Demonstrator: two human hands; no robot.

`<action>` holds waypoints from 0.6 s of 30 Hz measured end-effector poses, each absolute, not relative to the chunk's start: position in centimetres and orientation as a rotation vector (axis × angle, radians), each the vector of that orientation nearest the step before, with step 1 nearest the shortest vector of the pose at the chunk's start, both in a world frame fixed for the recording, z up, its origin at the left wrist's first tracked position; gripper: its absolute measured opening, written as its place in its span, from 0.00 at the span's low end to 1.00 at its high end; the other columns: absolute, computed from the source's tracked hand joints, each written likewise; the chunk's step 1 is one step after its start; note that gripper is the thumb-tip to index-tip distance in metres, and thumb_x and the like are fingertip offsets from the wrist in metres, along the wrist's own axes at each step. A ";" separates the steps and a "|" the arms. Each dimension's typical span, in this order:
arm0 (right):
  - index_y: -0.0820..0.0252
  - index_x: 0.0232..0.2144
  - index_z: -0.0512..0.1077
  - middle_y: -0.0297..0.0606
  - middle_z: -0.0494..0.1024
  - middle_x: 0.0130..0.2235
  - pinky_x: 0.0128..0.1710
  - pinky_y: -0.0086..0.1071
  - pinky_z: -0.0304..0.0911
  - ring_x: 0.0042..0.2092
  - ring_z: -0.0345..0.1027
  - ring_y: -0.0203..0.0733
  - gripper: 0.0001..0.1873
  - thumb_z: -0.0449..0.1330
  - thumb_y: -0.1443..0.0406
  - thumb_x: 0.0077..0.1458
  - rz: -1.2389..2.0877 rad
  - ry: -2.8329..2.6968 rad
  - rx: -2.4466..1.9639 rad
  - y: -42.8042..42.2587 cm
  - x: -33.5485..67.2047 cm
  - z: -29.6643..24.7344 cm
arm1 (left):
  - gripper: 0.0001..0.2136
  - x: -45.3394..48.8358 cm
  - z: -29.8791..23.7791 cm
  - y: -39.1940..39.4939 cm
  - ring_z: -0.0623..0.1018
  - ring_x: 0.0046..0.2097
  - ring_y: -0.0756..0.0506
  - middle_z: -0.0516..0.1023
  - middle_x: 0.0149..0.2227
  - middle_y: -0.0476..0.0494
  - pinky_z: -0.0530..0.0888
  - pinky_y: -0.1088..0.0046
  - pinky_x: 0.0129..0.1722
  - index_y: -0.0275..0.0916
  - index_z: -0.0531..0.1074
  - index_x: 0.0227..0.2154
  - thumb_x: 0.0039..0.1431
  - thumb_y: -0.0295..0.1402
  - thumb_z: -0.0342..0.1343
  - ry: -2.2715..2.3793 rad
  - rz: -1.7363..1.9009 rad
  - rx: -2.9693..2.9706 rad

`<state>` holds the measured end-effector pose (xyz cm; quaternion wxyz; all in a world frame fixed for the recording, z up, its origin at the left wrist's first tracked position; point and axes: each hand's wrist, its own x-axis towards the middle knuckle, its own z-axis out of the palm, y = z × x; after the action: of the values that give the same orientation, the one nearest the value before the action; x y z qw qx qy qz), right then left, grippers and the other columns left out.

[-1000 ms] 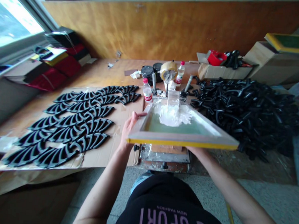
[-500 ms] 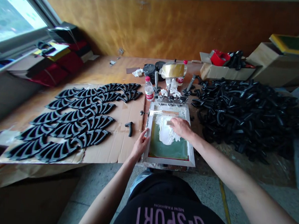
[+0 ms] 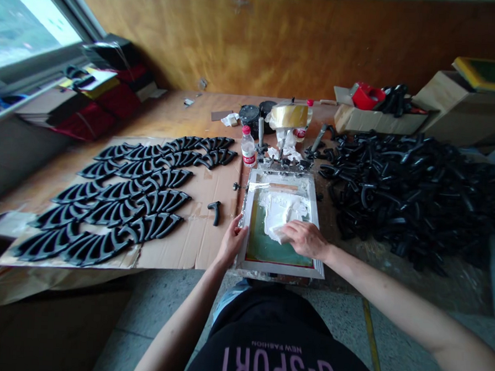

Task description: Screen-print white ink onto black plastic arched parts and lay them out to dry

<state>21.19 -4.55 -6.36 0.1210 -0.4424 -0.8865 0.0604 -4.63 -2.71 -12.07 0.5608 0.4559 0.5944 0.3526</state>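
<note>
A screen printing frame (image 3: 276,268) with a pale rim and green mesh lies in front of me. White ink (image 3: 286,203) is spread thickly over the middle of the mesh. My right hand (image 3: 306,239) is closed on a small scraper (image 3: 285,240), mostly hidden under the fingers, at the lower edge of the ink. My left hand (image 3: 233,241) grips the frame's left side, its thumb along the rim. Just left of it, a single black curved handle (image 3: 215,212) lies on the cardboard.
Rows of black handles (image 3: 117,214) cover the cardboard (image 3: 198,244) at left. A large heap of black handles (image 3: 408,199) lies at right. Behind the frame stand a bottle (image 3: 248,148), dark tubs (image 3: 249,116), a roll of tape (image 3: 290,117) and clamp posts (image 3: 318,138).
My right hand has drawn the scraper toward me and slightly right, spreading the white ink into a wider patch. My left hand stays at the frame's left side.
</note>
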 end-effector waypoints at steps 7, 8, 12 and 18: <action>0.50 0.60 0.64 0.37 0.78 0.48 0.43 0.35 0.66 0.44 0.73 0.44 0.30 0.64 0.59 0.55 0.176 -2.089 -1.653 3.6 22.3 -1.6 | 0.36 -5.3 -6.3 -2.7 0.70 0.26 0.51 0.73 0.27 0.50 0.64 0.77 0.23 0.39 0.62 0.62 0.53 0.49 0.59 1.339 0.861 1.062; 0.51 0.61 0.64 0.38 0.79 0.46 0.43 0.36 0.66 0.42 0.73 0.45 0.32 0.63 0.57 0.55 0.144 -2.018 -1.708 4.8 23.5 -0.8 | 0.32 -5.3 -5.0 -2.5 0.70 0.26 0.51 0.73 0.27 0.49 0.64 0.77 0.23 0.39 0.66 0.59 0.55 0.52 0.57 1.333 0.884 1.074; 0.60 0.56 0.68 0.43 0.79 0.40 0.43 0.40 0.65 0.39 0.72 0.47 0.24 0.51 0.55 0.63 0.071 -1.628 -1.892 5.4 29.9 -0.3 | 0.26 -4.4 0.3 -0.3 0.72 0.28 0.50 0.75 0.31 0.45 0.68 0.75 0.24 0.38 0.76 0.43 0.60 0.56 0.47 1.223 1.075 1.129; 0.60 0.32 0.75 0.42 0.77 0.37 0.44 0.37 0.64 0.40 0.70 0.46 0.15 0.61 0.53 0.56 0.370 -1.907 -1.907 -0.8 28.5 -8.0 | 0.23 -1.3 4.5 4.9 0.78 0.35 0.49 0.78 0.37 0.43 0.73 0.75 0.29 0.40 0.70 0.46 0.61 0.54 0.47 0.956 1.332 1.081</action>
<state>28.54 -0.83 -7.98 0.2082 -0.6853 -0.6851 0.1329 -1.31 4.89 4.50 0.5555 0.4578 0.4049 0.5639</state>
